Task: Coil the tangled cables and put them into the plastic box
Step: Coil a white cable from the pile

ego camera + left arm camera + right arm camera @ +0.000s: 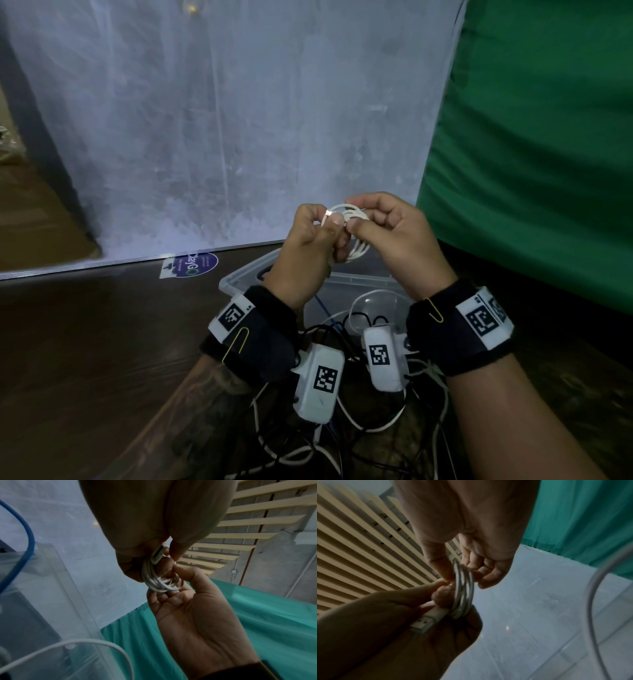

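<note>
Evidently both hands meet above the clear plastic box (239, 279), at 12 o'clock from the loose cables (370, 425). Left hand (308, 246) fingers (441, 599) pinch the thin white coiled cable (354, 219) by its plug; right hand (394, 236) fingers (173, 563) clamp the loops, likely keeping them from springing apart.

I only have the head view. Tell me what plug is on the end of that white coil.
Observer: A flat USB plug; the left hand pinches it beside the white coil.
Operator: Report the right hand's grip.
Observer: The right hand pinches the coil's top between thumb and curled fingers.
Operator: Confirm a blue cable is near the plastic box.
Observer: Yes, a blue cable arches over the plastic box wall.
</note>
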Available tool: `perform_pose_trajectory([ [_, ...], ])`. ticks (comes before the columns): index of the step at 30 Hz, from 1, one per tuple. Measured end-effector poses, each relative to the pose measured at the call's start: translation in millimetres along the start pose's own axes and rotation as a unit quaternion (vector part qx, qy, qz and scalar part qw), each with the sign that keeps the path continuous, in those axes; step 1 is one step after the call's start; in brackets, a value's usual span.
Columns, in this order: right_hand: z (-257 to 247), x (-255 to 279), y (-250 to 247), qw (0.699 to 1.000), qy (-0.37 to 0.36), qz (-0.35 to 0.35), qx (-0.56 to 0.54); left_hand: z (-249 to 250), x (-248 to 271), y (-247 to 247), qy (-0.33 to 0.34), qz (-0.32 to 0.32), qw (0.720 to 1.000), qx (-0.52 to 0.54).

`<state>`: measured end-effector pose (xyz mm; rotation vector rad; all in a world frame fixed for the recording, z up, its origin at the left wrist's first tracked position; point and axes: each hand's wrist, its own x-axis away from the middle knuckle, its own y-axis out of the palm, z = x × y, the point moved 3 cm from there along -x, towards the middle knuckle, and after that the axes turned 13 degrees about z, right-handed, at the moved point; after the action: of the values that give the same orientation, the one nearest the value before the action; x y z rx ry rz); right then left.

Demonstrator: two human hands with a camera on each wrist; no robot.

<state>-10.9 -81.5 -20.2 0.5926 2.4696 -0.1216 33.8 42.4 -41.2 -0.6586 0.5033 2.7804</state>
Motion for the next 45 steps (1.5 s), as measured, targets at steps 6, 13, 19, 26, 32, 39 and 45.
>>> perform_pose_trajectory([
  [6,-4,0,-3,1.0,-0.024,-0.01,0.004,0,-2,0,-0.062,-0.013,0.997,0.038],
  [13,-6,-2,-9,0.997,-0.055,-0.022,0.053,4,1,0,-0.006,0.0,1.0,-0.005],
  [19,-6,-1,-4,0.994,-0.09,0.034,0.048,11,0,-3,-0.09,-0.02,0.988,0.122],
  [26,-2,4,1,0.986,-0.129,0.078,0.066,6,0,-1,-0.123,-0.078,0.974,0.173],
  [32,-5,4,2,0.987,-0.126,0.007,0.097,2,-7,-8,-0.062,-0.013,0.993,0.097],
  [39,-19,-1,-11,0.975,-0.162,0.02,0.147,-2,-1,1,-0.032,-0.038,0.999,0.019],
  [45,-20,-7,-19,0.978,-0.15,0.116,0.088,-4,7,4,-0.015,-0.156,0.987,-0.038],
])
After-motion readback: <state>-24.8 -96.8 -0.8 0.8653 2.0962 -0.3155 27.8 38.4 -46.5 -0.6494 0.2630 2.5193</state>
